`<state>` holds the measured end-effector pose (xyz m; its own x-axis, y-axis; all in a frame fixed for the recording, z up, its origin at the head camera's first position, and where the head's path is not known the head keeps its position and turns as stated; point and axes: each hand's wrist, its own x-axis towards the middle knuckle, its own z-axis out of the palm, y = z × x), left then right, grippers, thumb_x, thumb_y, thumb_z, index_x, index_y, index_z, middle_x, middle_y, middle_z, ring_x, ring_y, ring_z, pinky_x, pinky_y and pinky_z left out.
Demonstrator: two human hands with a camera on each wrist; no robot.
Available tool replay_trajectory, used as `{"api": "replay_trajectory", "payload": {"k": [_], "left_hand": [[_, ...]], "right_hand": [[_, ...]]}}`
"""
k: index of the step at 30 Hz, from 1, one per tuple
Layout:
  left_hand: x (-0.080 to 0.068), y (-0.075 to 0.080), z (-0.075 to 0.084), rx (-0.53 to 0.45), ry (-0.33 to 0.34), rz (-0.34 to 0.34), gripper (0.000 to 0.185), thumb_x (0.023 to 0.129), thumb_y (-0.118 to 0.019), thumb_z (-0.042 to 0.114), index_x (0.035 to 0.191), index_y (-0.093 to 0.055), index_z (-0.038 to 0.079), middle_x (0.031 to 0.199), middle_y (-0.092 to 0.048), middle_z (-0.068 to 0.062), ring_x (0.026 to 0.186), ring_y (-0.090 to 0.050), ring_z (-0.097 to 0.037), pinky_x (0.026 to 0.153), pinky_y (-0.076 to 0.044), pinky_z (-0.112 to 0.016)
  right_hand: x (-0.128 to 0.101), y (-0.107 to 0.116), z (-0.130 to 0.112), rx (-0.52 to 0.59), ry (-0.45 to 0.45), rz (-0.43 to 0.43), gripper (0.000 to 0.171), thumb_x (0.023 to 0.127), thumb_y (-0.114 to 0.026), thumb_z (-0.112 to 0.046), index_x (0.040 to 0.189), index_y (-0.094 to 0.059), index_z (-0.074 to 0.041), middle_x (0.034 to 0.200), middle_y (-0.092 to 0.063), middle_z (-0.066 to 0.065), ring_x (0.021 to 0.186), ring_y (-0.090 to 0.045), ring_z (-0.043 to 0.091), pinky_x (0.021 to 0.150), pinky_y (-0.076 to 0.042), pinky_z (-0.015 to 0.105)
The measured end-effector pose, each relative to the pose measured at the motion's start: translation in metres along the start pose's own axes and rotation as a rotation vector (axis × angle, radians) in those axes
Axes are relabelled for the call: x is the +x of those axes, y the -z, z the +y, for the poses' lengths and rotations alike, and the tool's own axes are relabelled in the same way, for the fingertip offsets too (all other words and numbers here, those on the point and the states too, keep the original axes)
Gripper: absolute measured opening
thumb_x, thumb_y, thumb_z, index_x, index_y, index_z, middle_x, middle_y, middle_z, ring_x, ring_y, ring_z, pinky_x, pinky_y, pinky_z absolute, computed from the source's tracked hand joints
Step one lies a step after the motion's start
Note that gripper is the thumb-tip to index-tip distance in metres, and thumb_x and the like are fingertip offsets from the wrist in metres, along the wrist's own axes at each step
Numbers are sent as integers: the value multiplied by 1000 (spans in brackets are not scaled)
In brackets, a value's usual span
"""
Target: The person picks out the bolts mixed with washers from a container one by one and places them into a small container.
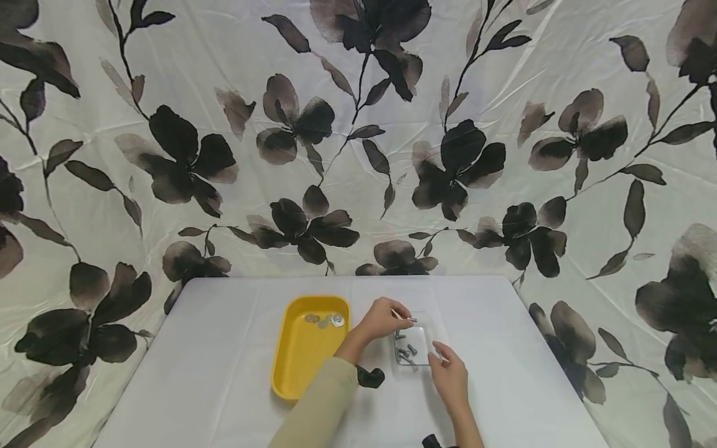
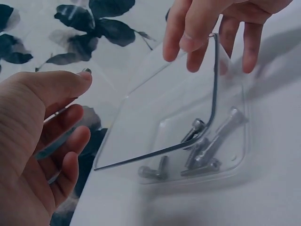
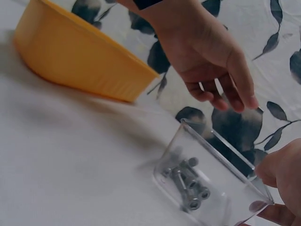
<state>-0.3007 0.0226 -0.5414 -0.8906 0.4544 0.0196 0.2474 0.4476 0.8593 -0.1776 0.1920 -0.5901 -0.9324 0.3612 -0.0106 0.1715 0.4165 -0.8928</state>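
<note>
My left hand (image 1: 383,320) pinches a small metal bolt (image 1: 413,320) between thumb and fingers, above the far side of a clear plastic container (image 2: 162,153). Only the bolt's end shows past the thumb in the left wrist view. With thumb and fingers on either side of its wall, my right hand (image 1: 450,373) grips the container's right side. Several silver socket-head bolts (image 3: 186,183) lie loose on the container's floor, seen through its clear wall.
Left of the container stands a yellow tray (image 1: 288,367). Several flat grey discs (image 1: 312,318), apparently washers, and a larger pale round piece (image 1: 337,320) lie at its far end. A floral cloth (image 1: 392,137) hangs behind the white table (image 1: 196,361).
</note>
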Motion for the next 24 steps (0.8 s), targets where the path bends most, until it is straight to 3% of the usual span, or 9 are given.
{"api": "replay_trajectory", "payload": {"k": [10,19,24], "left_hand": [[4,-12,-2,-5,28,33,14,78,-82,24,87,-77,15,89,-66,7,69,-60,-8,59,-50,-24],[3,-22,-3,-20,40,49,13,78,-82,24,87,-77,15,97,-66,4,74,-60,-8,60,-50,-24],[2,-25,-2,-15,58,61,13,78,-82,25,87,-77,16,96,-65,6,75,-58,-7,61,-50,-24]], "right_hand": [[3,-6,4,51,25,18,36,92,-62,-13,127,-61,-6,128,-57,24,101,-64,38,69,-56,29],[3,-5,7,56,44,24,32,96,-59,-14,125,-62,-2,127,-57,26,107,-60,45,68,-56,27],[4,-6,8,60,46,32,31,95,-60,-10,124,-63,-3,124,-59,26,104,-63,42,66,-56,27]]}}
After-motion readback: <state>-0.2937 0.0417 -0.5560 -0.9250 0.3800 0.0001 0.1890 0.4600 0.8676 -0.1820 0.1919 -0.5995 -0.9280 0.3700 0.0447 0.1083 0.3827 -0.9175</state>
